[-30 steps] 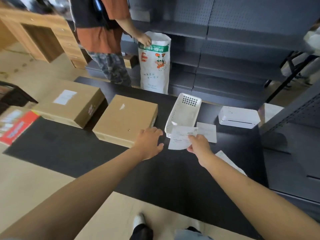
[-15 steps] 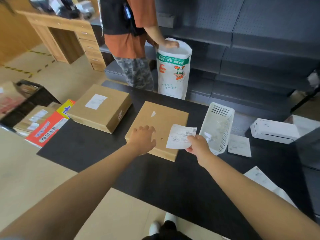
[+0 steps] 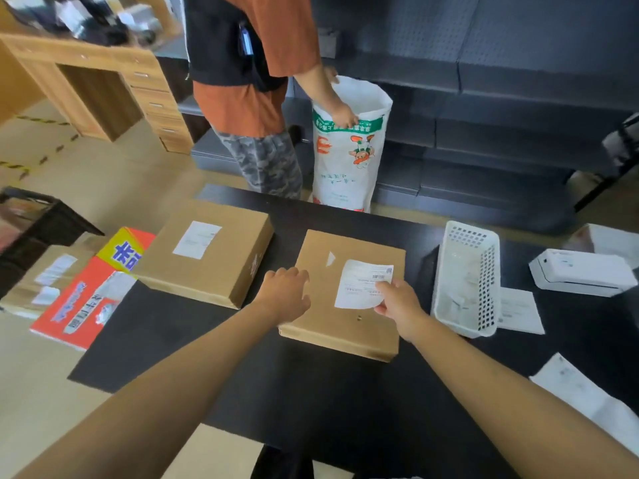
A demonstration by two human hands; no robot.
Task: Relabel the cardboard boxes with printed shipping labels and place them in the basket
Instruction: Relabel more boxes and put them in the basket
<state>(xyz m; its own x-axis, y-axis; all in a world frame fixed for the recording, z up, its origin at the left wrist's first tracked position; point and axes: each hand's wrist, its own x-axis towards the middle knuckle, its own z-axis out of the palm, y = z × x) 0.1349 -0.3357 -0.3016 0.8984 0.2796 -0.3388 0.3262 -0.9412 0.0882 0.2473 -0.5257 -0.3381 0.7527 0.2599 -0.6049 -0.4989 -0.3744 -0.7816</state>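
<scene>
A flat cardboard box (image 3: 332, 326) lies on the black table (image 3: 311, 392) in front of me, with a scrap of torn old label near its far edge. My right hand (image 3: 397, 302) pinches a printed shipping label (image 3: 361, 283) by its lower right corner and holds it over the box top. My left hand (image 3: 285, 293) rests on the box's left edge, fingers loosely bent. A second cardboard box (image 3: 211, 267) with a white label lies to the left. A white perforated basket (image 3: 465, 278) stands right of the near box.
A white label printer (image 3: 581, 273) sits at the far right, with loose label sheets (image 3: 518, 311) beside the basket and near the table's right edge (image 3: 584, 395). Colourful boxes (image 3: 83, 305) and a black crate (image 3: 31, 229) lie left. A person holds a white sack (image 3: 345, 160) behind the table.
My right hand has carried the label leftward from in front of the basket to above the near box. My left hand stays at the box's left edge. The view has shifted left.
</scene>
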